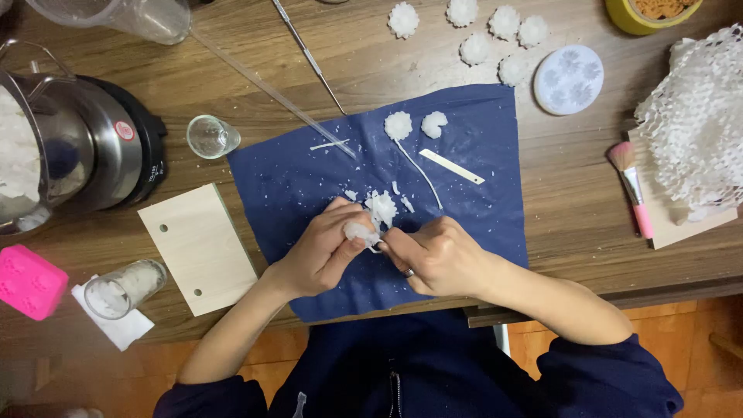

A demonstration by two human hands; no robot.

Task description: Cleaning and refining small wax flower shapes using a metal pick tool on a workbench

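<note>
wax flower (362, 231): white | cloth (309, 186): navy | mould (29, 282): pink

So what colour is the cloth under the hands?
Dark navy blue cloth, dusted with white flakes, spread flat on the wooden table; seen best from the head view.

Pinched between the left hand (321, 251) and right hand (437, 255), the wax piece (361, 231) looks matt, chalky white. Under the grip lies a smooth, matt navy cloth (480, 209) dusted with crumbly wax flakes (381, 206); beneath that, grained brown wooden table (573, 186).
</note>
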